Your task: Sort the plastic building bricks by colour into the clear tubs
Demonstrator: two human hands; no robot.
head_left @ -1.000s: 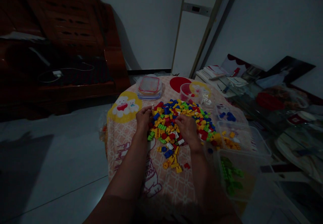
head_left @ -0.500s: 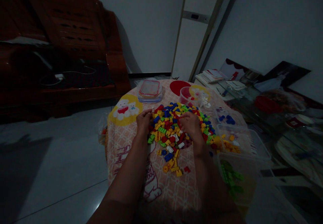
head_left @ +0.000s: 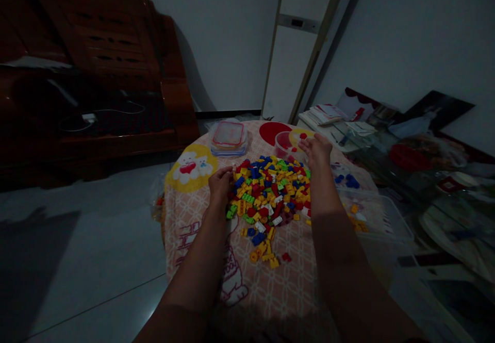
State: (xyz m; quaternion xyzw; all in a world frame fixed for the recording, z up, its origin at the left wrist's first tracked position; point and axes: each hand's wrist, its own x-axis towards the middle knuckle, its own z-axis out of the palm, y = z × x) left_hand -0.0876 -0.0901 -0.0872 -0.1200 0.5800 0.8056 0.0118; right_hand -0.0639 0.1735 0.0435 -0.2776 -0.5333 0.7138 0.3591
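A heap of small toy bricks [head_left: 266, 185] in red, yellow, blue, green and white covers the middle of the cloth-covered table. My left hand [head_left: 221, 182] rests at the heap's left edge, its fingers curled; what they hold, if anything, is hidden. Raised over the far right side of the heap, my right hand [head_left: 319, 149] has a small red brick [head_left: 303, 135] at its fingertips. Just left of these fingertips stands a round clear tub [head_left: 282, 146] with red pieces inside.
Stacked lidded boxes [head_left: 229, 137] stand at the table's far left. Along the right, a clear plastic box [head_left: 398, 222] is near yellow bricks [head_left: 359, 224], with blue bricks [head_left: 350, 181] behind. A glass side table with clutter adjoins the right. A wooden bench [head_left: 116, 64] stands behind left.
My right hand has lifted from the heap and moved away and to the right, beside the round tub, with a red brick at its fingertips. My left hand stays in place.
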